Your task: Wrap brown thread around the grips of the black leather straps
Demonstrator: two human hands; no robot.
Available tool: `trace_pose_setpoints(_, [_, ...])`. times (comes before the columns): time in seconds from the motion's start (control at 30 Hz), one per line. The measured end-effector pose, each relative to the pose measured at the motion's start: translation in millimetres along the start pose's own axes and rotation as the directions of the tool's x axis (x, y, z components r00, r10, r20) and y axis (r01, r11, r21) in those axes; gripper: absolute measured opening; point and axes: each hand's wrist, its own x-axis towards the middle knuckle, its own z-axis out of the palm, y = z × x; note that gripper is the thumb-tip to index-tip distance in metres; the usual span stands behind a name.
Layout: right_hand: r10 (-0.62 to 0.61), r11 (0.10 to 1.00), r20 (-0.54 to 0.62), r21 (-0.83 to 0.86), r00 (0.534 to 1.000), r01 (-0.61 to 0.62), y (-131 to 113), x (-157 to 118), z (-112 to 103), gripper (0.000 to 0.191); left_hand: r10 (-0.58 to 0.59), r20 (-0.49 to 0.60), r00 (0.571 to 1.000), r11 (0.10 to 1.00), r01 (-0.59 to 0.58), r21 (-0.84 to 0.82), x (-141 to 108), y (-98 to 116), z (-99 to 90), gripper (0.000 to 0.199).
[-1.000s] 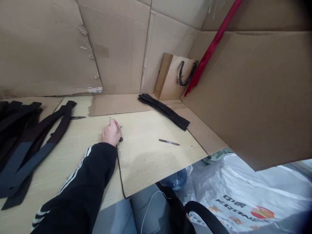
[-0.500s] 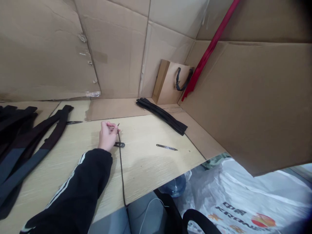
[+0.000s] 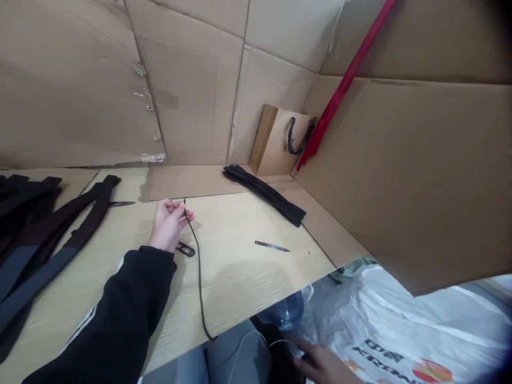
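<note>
My left hand [image 3: 168,225], in a black striped sleeve, lies palm up on the pale wood-grain board [image 3: 248,266]. Its fingertips pinch the end of a thin black cord [image 3: 199,277], which trails down across the board and over its front edge. A small black clip [image 3: 185,249] lies just beyond the wrist, apart from the cord. A narrow metal blade [image 3: 272,246] rests to the right, and another [image 3: 122,203] lies to the left. My right hand [image 3: 320,365] is low at the bottom, beside a white woven sack [image 3: 400,330]. Its grip is partly hidden.
Black and grey webbing straps [image 3: 40,240] lie in a heap at the left, and a black strap bundle [image 3: 264,194] lies at the back. Cardboard walls [image 3: 192,90] surround the board. A paper bag [image 3: 278,141] and red strip [image 3: 344,80] stand behind. A plastic bottle [image 3: 284,312] sits below the front edge.
My right hand has come into view at the bottom. My left hand has turned palm up and shifted left, with the cord end in its fingers. The view has tilted slightly.
</note>
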Motion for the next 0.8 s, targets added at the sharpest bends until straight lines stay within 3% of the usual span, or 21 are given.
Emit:
trace_pose_setpoints(0.07, [-0.133, 0.991, -0.028, 0.016, 0.991, 0.133, -16, 15, -44, 0.045, 0.004, 0.007, 1.0, 1.0, -0.003, -0.027, -3, 4, 3.7, 0.035])
trace_pose_setpoints(0.13, [-0.233, 0.972, -0.211, -0.072, 0.949, 0.223, -34, 31, -89, 0.045, 0.011, 0.011, 1.0, 0.999, -0.01, -0.049, -5, 8, 5.9, 0.035])
trace_pose_setpoints(0.17, [-0.237, 0.968, -0.318, -0.154, 0.918, 0.197, -42, 42, -110, 0.043, 0.015, 0.013, 1.0, 0.998, -0.014, -0.058, -6, 11, 6.5, 0.034])
trace_pose_setpoints(0.2, [-0.2, 0.966, -0.503, -0.243, 0.841, 0.085, -49, 54, -130, 0.041, 0.019, 0.016, 1.0, 0.998, -0.018, -0.066, -7, 13, 6.9, 0.034])
trace_pose_setpoints(0.23, [-0.174, 0.965, -0.589, -0.263, 0.789, 0.016, -55, 68, -147, 0.04, 0.021, 0.022, 1.0, 0.997, -0.02, -0.073, -8, 15, 7.2, 0.034])
trace_pose_setpoints(0.33, [-0.131, 0.948, -0.706, -0.295, 0.696, -0.121, -70, 118, -186, 0.037, 0.01, 0.056, 0.998, 0.996, -0.006, -0.086, -10, 20, 8.1, 0.032])
trace_pose_setpoints(0.4, [-0.135, 0.923, -0.709, -0.344, 0.692, -0.173, -78, 151, -201, 0.038, -0.008, 0.087, 0.996, 0.996, 0.016, -0.087, -11, 22, 8.8, 0.032])
trace_pose_setpoints(0.53, [-0.118, 0.855, -0.683, -0.438, 0.721, -0.276, -90, 201, -209, 0.061, -0.035, 0.122, 0.992, 0.996, 0.044, -0.078, -12, 21, 8.8, 0.031])
trace_pose_setpoints(0.63, [-0.08, 0.804, -0.658, -0.487, 0.749, -0.341, -94, 218, -208, 0.058, -0.047, 0.136, 0.99, 0.996, 0.057, -0.069, -11, 19, 7.4, 0.032])
trace_pose_setpoints(0.8, [-0.101, 0.721, -0.654, -0.567, 0.749, -0.398, -93, 224, -200, 0.048, -0.066, 0.16, 0.985, 0.997, 0.072, -0.03, -10, 15, 5.7, 0.032])
